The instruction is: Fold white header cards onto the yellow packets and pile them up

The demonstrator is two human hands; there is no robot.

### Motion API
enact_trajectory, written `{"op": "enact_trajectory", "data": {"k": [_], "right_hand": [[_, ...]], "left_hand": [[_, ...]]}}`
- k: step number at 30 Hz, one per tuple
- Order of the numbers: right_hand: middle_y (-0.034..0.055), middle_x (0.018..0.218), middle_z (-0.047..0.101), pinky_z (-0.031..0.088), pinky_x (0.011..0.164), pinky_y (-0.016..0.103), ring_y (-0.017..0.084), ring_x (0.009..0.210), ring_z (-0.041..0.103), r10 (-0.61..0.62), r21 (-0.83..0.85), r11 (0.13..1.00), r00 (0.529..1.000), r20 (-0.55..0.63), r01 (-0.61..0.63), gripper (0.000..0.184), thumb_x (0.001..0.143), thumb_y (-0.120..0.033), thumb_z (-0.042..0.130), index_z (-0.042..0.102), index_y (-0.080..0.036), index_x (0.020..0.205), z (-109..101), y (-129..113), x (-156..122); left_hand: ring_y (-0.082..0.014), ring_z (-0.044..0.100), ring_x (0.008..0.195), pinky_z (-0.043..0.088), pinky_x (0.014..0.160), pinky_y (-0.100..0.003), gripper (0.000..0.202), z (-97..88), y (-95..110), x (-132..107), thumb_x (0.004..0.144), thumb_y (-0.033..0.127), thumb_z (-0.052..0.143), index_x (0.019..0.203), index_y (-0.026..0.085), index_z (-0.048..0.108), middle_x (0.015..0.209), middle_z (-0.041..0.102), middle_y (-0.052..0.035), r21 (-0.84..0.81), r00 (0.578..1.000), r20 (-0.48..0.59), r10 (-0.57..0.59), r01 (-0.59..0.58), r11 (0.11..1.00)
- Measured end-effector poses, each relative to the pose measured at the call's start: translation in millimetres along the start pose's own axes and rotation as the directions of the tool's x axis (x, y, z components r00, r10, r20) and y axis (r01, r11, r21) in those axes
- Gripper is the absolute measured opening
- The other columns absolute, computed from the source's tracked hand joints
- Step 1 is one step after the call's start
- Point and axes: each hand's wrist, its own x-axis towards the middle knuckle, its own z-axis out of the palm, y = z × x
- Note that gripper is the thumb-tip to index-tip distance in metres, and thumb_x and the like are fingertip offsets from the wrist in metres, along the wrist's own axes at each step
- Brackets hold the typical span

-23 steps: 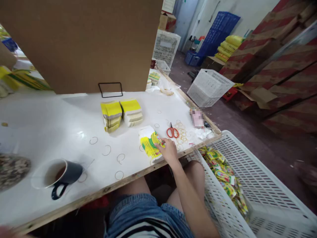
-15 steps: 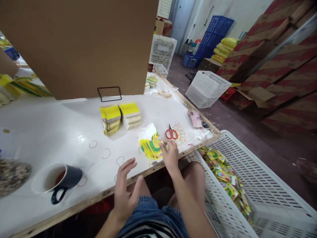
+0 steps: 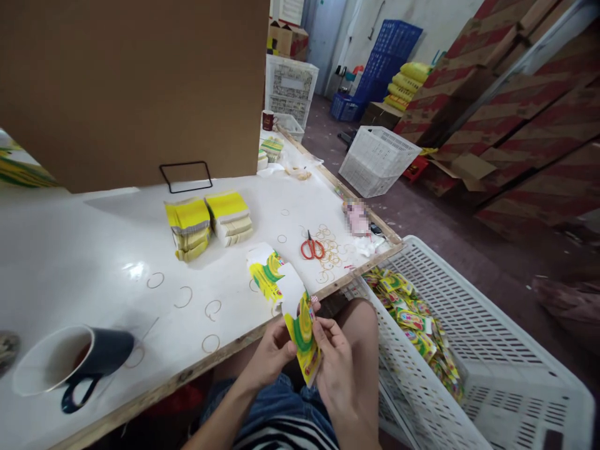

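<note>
Both hands grasp one fan of sachets (image 3: 304, 340) just off the near edge of the counter (image 3: 94, 262), above the lap. Left hand (image 3: 269, 356) pinches the fan from behind; right hand (image 3: 335, 369) closes on its front edge, thumb on top.

Judgement: square the edges against both thumbs, keep the grip firm near the bottom so none slide out, align before releasing either hand.

Sachets: flat, glossy, yellow with green swirls and a red mark, overlapped like cards, tilted upright.

Beyond the counter edge: a second loose stack (image 3: 269, 278), scattered rubber bands (image 3: 328, 247), red scissors (image 3: 312, 247). Further in, two banded bundles (image 3: 209, 222). Right of the counter, a white crate (image 3: 492, 350) holding more sachets.
</note>
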Motion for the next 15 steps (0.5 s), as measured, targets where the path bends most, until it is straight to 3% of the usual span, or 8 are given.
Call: {"op": "enact_trajectory", "data": {"k": [2, 4, 6, 8, 11, 13, 15], "right_hand": [[0.0037, 0.083, 0.067, 0.053, 0.064, 0.031, 0.02, 0.074, 0.065, -0.054, -0.1, 0.993, 0.998, 0.022, 0.056, 0.032, 0.076, -0.046, 0.069, 0.058, -0.019, 0.088, -3, -2, 1], [0.0052, 0.087, 0.066, 0.052, 0.072, 0.034, 0.02, 0.081, 0.064, -0.205, -0.291, 0.933, 0.977, 0.055, 0.212, 0.025, 0.081, -0.042, 0.065, 0.059, -0.018, 0.086, -8, -9, 2], [0.0079, 0.096, 0.065, 0.049, 0.084, 0.038, 0.022, 0.093, 0.06, -0.419, -0.496, 0.758, 0.899, 0.127, 0.424, 0.018, 0.084, -0.035, 0.061, 0.062, -0.018, 0.087, -13, -22, 4], [0.0106, 0.112, 0.062, 0.044, 0.093, 0.042, 0.025, 0.108, 0.054, -0.535, -0.61, 0.534, 0.793, 0.293, 0.585, 0.02, 0.086, -0.03, 0.059, 0.063, -0.019, 0.103, -16, -41, 5], [0.0088, 0.124, 0.059, 0.041, 0.097, 0.043, 0.026, 0.116, 0.049, -0.389, -0.608, 0.351, 0.701, 0.597, 0.712, 0.039, 0.087, -0.025, 0.059, 0.055, -0.025, 0.126, -14, -65, 8], [0.007, 0.117, 0.063, 0.043, 0.094, 0.041, 0.024, 0.109, 0.053, -0.289, -0.592, 0.332, 0.677, 0.677, 0.734, 0.037, 0.087, -0.024, 0.06, 0.057, -0.027, 0.124, -13, -70, 8], [0.0063, 0.105, 0.066, 0.048, 0.084, 0.036, 0.022, 0.094, 0.058, -0.275, -0.593, 0.392, 0.705, 0.654, 0.703, 0.028, 0.086, -0.024, 0.06, 0.062, -0.025, 0.114, -14, -65, 7]], "left_hand": [[-0.033, 0.052, 0.121, 0.041, 0.101, -0.042, 0.063, 2.3, 3, 2, 0.069, 0.058, 0.071, 0.121, 0.023, 0.063, 0.124, 0.063, -0.0115, -0.041, 1.0, -0.005, -0.022, 0.022, 0.999], [-0.033, 0.055, 0.117, 0.043, 0.098, -0.041, 0.059, 3.9, 9, 4, 0.07, 0.054, 0.072, 0.118, 0.021, 0.065, 0.12, 0.065, -0.0125, -0.132, 0.998, -0.024, -0.055, 0.051, 0.99], [-0.0326, 0.06, 0.11, 0.046, 0.093, -0.04, 0.055, 4.8, 16, 5, 0.071, 0.051, 0.073, 0.115, 0.018, 0.067, 0.115, 0.067, -0.0139, -0.23, 0.993, -0.026, -0.114, 0.105, 0.968], [-0.0316, 0.064, 0.101, 0.049, 0.088, -0.039, 0.052, 5.7, 21, 5, 0.071, 0.049, 0.073, 0.111, 0.015, 0.068, 0.108, 0.069, -0.0146, -0.291, 0.982, 0.006, -0.187, 0.181, 0.939], [-0.0276, 0.068, 0.089, 0.051, 0.078, -0.034, 0.05, 9.0, 23, 5, 0.072, 0.046, 0.073, 0.11, 0.014, 0.069, 0.101, 0.071, -0.0132, -0.313, 0.968, 0.059, -0.246, 0.252, 0.916], [-0.0236, 0.068, 0.082, 0.05, 0.072, -0.029, 0.048, 12.8, 23, 4, 0.074, 0.045, 0.072, 0.111, 0.015, 0.068, 0.098, 0.072, -0.0118, -0.282, 0.969, 0.049, -0.242, 0.246, 0.927], [-0.0222, 0.068, 0.08, 0.05, 0.072, -0.029, 0.052, 15.9, 27, -2, 0.075, 0.047, 0.071, 0.116, 0.017, 0.065, 0.096, 0.072, -0.0107, -0.177, 0.972, 0.032, -0.234, 0.236, 0.956]]}}
